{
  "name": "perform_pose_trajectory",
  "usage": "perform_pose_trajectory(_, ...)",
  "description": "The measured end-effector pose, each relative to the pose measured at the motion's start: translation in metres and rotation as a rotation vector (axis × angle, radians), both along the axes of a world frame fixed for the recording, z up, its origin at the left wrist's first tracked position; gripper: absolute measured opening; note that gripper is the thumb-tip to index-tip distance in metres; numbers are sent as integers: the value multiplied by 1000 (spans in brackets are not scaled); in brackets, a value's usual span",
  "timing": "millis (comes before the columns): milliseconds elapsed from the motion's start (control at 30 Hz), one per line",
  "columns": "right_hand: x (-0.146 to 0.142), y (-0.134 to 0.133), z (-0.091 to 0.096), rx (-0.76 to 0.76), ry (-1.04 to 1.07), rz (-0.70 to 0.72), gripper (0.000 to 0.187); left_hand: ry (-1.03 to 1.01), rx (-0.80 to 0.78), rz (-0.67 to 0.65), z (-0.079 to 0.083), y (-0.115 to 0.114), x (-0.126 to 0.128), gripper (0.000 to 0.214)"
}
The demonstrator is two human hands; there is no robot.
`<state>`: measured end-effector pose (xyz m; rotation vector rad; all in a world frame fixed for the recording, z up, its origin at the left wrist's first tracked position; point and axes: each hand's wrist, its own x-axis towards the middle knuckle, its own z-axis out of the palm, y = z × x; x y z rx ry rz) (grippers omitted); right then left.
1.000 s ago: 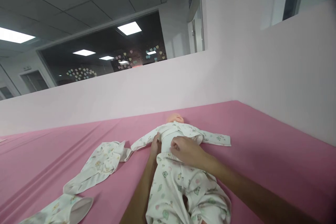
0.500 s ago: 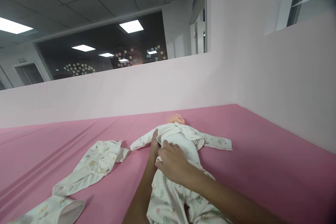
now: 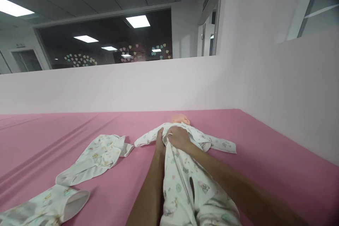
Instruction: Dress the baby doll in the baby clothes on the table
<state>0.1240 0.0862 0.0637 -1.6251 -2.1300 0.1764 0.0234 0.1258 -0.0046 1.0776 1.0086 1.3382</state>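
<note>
A baby doll (image 3: 180, 118) lies on its back, its head toward the wall, in a white printed long-sleeved shirt (image 3: 222, 144) with the sleeves spread out. White printed baby pants (image 3: 182, 183) cover its legs and reach up over the belly. My right hand (image 3: 178, 137) is closed on the waistband of the pants, near the shirt's front. At the doll's side my left hand (image 3: 160, 143) is closed about the shirt's lower edge, thumb up; its other fingers are mostly hidden.
Left of the doll lie another printed baby garment (image 3: 97, 159) and a printed cloth piece with an open end (image 3: 63, 203). All rest on a pink padded surface (image 3: 127, 190), bounded by a low white wall (image 3: 119, 90) behind and on the right.
My right hand has moved up toward the doll's chest, drawing the pants' waistband over the white belly. My left hand stays by the doll's side. The view has shifted slightly.
</note>
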Motion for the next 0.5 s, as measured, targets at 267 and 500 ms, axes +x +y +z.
perform_pose_trajectory(267, 12, -2, -12, 50, 47, 1, 19, 147, -23, 15, -3, -5, 0, 39)
perform_pose_trajectory(500, 77, -35, -26, -225, 423, 92, 31, 214, -37, 9, -8, -11, 0, 34)
